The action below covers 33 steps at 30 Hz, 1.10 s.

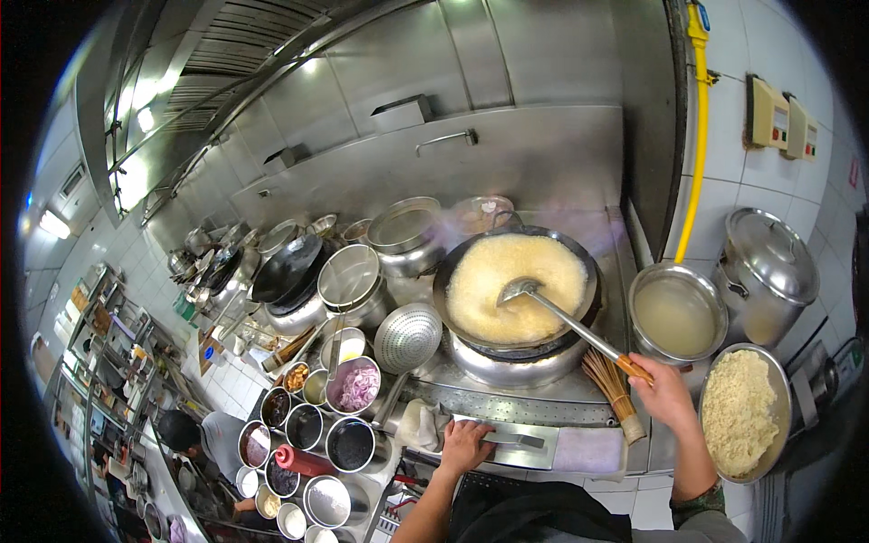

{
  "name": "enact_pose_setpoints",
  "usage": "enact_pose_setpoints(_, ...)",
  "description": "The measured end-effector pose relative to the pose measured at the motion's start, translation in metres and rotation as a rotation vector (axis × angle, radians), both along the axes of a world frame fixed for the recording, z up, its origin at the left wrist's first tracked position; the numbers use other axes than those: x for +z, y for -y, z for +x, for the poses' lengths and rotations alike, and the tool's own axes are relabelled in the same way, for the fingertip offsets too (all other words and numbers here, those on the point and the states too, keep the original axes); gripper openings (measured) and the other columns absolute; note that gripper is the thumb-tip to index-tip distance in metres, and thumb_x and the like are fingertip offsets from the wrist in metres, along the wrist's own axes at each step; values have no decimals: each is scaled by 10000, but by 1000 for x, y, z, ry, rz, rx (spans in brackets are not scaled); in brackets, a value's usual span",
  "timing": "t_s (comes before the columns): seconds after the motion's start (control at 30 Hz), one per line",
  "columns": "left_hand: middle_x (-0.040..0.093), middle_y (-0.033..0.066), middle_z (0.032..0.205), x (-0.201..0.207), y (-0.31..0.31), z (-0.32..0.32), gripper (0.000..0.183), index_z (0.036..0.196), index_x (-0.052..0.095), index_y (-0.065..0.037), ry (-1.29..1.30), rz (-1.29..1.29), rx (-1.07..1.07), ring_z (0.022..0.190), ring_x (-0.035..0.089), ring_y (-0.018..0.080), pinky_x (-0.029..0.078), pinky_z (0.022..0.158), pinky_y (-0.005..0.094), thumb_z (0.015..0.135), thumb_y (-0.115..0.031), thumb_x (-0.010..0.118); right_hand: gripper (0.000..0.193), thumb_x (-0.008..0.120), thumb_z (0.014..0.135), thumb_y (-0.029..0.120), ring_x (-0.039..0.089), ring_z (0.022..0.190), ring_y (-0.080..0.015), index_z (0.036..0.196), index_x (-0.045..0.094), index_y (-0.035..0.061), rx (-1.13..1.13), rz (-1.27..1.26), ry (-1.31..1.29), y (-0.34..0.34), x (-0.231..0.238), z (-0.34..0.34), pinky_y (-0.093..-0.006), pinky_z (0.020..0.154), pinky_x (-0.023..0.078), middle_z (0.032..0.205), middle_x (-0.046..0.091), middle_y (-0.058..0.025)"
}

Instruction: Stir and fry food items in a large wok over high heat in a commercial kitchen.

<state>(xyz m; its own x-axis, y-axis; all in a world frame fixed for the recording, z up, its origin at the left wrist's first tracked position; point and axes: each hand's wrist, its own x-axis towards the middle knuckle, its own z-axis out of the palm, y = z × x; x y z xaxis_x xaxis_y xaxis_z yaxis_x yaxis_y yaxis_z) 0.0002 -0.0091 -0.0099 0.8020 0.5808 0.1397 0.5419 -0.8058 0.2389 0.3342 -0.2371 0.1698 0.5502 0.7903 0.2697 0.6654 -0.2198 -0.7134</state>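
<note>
Left hand (467,445), laid at the front edge of the steel bench (507,404), its grip partly hidden, so loose or holding cannot be told; cloth (588,450) to its right. Right hand (665,395), grip closed around the wooden-ended handle of one metal ladle (579,328), beside a bamboo brush (615,395) and oval bowl (782,398) of pale crumbs. Beyond, one black wok (588,270) of foaming yellow liquid (507,261), ladle's head at its surface; rightward, one pot (720,312) of cloudy liquid, then one lidded steel pot (769,258).
</note>
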Motion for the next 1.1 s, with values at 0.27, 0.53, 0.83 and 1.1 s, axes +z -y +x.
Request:
enact_pose_setpoints(0.27, 657, 52, 1104, 1, 0, -1, 389, 1163, 685, -225, 46, -17, -6, 1169, 550, 299, 335, 1080, 538, 794, -339, 732, 414, 682, 900, 197, 671, 989, -414, 1291, 645, 65, -48, -54, -36, -34, -16, -6, -441, 898, 521, 1096, 700, -236)
enact_pose_setpoints(0.53, 660, 59, 1104, 1, 1, -2, 369, 1149, 692, -220, 38, -26, 9, 1185, 545, 295, 322, 1099, 534, 796, -322, 720, 443, 683, 900, 219, 662, 1006, -424, 1315, 623, 79, -44, 8, -5, -75, -52, -17, -472, 877, 523, 1096, 696, -230)
enact_pose_setpoints(0.83, 655, 58, 1068, -2, 1, -2, 342, 1129, 692, -207, 84, -22, 8, 1173, 554, 296, 334, 1099, 545, 807, -321, 714, 463, 648, 916, 189, 648, 1034, -428, 1355, 575, 60, -14, 121, 25, -124, -74, -26, -480, 894, 516, 1149, 677, -244)
enact_pose_setpoints(1.1, 660, 59, 1069, 0, 3, -3, 341, 1132, 698, -206, 104, -32, 10, 1167, 559, 301, 330, 1105, 559, 812, -322, 714, 461, 662, 913, 171, 648, 1032, -430, 1348, 575, 46, -34, -5, 57, -125, -71, -31, -477, 873, 523, 1128, 680, -251)
